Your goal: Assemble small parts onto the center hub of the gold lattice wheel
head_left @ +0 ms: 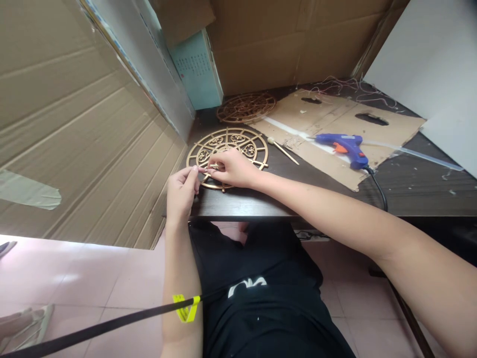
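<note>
A round gold openwork disc (238, 141) lies flat on the dark table (410, 189) near its front left corner. My left hand (181, 191) sits at the disc's near left rim, fingers pinched on a small thin piece I cannot name. My right hand (233, 168) rests on the disc's near part, fingers curled and pinching the same small piece from the other side. The fingertips of both hands meet over the disc's lower edge.
A second gold disc (246, 107) lies farther back. A blue glue gun (348, 148) with a black cord rests on a flat cardboard sheet (335, 119). A thin wooden stick (283, 149) lies beside it. Cardboard walls stand left and behind; thin wires (354, 87) lie at the back.
</note>
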`<action>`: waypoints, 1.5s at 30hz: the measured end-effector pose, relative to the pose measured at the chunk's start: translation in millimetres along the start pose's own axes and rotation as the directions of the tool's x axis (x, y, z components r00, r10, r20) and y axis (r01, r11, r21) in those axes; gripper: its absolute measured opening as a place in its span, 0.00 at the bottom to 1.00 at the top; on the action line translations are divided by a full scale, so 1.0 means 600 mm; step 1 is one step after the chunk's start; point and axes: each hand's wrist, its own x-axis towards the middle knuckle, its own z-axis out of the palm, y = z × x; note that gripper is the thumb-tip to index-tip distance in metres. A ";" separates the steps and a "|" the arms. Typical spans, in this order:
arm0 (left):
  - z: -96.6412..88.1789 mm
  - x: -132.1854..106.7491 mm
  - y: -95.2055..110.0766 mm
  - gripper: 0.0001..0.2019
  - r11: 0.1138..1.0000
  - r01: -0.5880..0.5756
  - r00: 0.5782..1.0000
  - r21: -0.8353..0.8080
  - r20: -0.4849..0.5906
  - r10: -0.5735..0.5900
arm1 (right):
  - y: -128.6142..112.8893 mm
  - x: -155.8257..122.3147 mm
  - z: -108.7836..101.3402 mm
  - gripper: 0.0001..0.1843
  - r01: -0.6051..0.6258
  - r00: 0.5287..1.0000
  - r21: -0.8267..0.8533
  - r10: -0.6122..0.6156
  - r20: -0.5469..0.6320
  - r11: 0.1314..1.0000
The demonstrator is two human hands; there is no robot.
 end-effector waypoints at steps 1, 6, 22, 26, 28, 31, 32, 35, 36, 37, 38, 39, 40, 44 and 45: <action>0.000 0.000 0.001 0.14 1.000 0.000 1.000 0.001 0.000 0.000 | 0.000 0.000 0.000 0.07 0.000 1.000 0.000 0.000 -0.003 1.000; 0.000 0.001 0.003 0.15 1.000 0.006 1.000 0.012 -0.006 -0.006 | 0.001 0.001 0.001 0.07 0.004 1.000 0.000 -0.004 -0.007 1.000; -0.003 0.001 -0.008 0.11 0.998 0.039 0.999 0.042 -0.016 -0.039 | 0.007 0.000 0.003 0.07 0.042 0.999 0.046 -0.041 -0.026 0.998; -0.002 0.000 -0.006 0.11 0.997 0.030 0.999 0.065 -0.013 -0.029 | 0.008 0.001 0.004 0.05 0.082 0.996 0.042 -0.080 -0.029 0.996; -0.001 0.000 -0.006 0.11 0.997 0.027 1.000 0.067 -0.013 -0.026 | 0.009 0.001 0.004 0.05 0.085 0.996 0.038 -0.084 -0.030 0.996; -0.001 0.001 -0.008 0.10 0.998 0.022 1.000 0.059 -0.014 -0.021 | 0.009 0.001 0.005 0.05 0.099 0.995 0.040 -0.098 -0.028 0.994; -0.001 0.001 -0.008 0.10 0.998 0.019 1.000 0.056 -0.012 -0.018 | 0.009 0.001 0.005 0.05 0.105 0.994 0.044 -0.104 -0.029 0.993; -0.001 0.000 -0.008 0.09 0.998 0.011 1.000 0.061 -0.007 -0.011 | 0.009 0.001 0.005 0.05 0.112 0.994 0.053 -0.110 -0.025 0.992; -0.001 0.000 -0.007 0.08 0.998 0.009 1.000 0.065 -0.005 -0.009 | 0.009 0.001 0.005 0.06 0.109 0.994 0.054 -0.108 -0.022 0.993; -0.001 0.000 -0.006 0.08 0.998 0.006 1.000 0.069 -0.005 -0.005 | 0.009 0.001 0.005 0.06 0.106 0.994 0.054 -0.105 -0.017 0.993; -0.001 -0.001 -0.005 0.08 0.997 0.003 1.000 0.073 -0.004 -0.003 | 0.009 0.001 0.006 0.06 0.103 0.995 0.055 -0.103 -0.012 0.993; -0.001 -0.001 -0.004 0.07 0.997 0.002 1.000 0.077 -0.003 -0.002 | 0.009 0.001 0.006 0.06 0.101 0.995 0.056 -0.101 -0.009 0.993; -0.001 -0.002 -0.003 0.07 0.997 0.003 1.000 0.082 0.000 -0.003 | 0.008 0.001 0.006 0.05 0.101 0.995 0.057 -0.101 -0.007 0.993; 0.000 -0.004 0.001 0.06 0.995 0.018 1.000 0.094 0.010 -0.019 | 0.007 0.001 0.006 0.05 0.104 0.995 0.066 -0.104 0.000 0.992; 0.000 -0.004 0.002 0.06 0.996 0.019 1.000 0.093 0.012 -0.021 | 0.006 0.001 0.006 0.04 0.102 0.995 0.068 -0.103 0.005 0.992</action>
